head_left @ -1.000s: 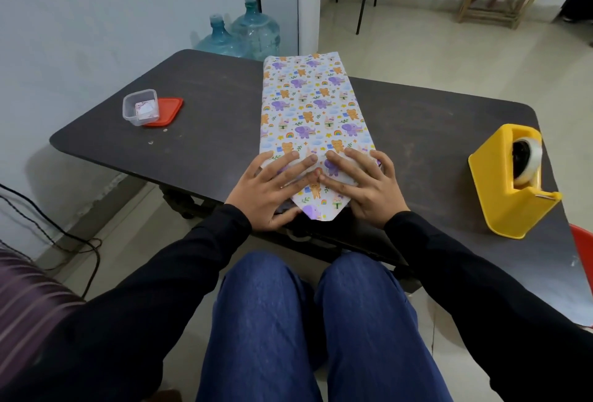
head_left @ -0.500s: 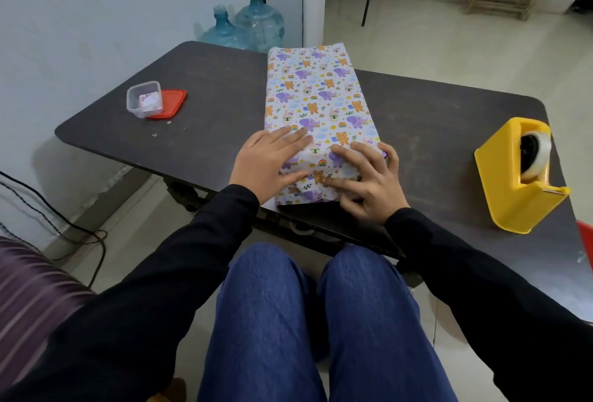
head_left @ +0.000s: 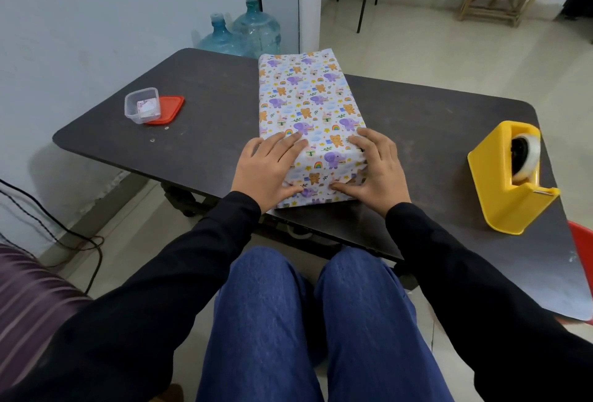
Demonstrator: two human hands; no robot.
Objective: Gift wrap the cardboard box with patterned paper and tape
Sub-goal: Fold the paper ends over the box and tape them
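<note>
A long box wrapped in white paper with purple elephants and orange bears (head_left: 308,103) lies lengthwise on the dark table (head_left: 199,132). Its near end reaches the table's front edge, with the end flap folded up against it. My left hand (head_left: 269,167) grips the near left corner, fingers on top and thumb on the end face. My right hand (head_left: 378,167) grips the near right corner the same way. The cardboard itself is hidden under the paper. A yellow tape dispenser (head_left: 510,177) with a clear roll stands to the right, apart from both hands.
A small clear tub (head_left: 142,106) sits on its red lid (head_left: 168,108) at the table's left. Water bottles (head_left: 244,32) and a white dispenser (head_left: 288,0) stand behind the table. Cables (head_left: 64,228) run on the floor at left. My knees are under the front edge.
The pointed end flap that lay flat under my hands is now folded up against the box's end. Both hands have spread apart from the middle to the two near corners.
</note>
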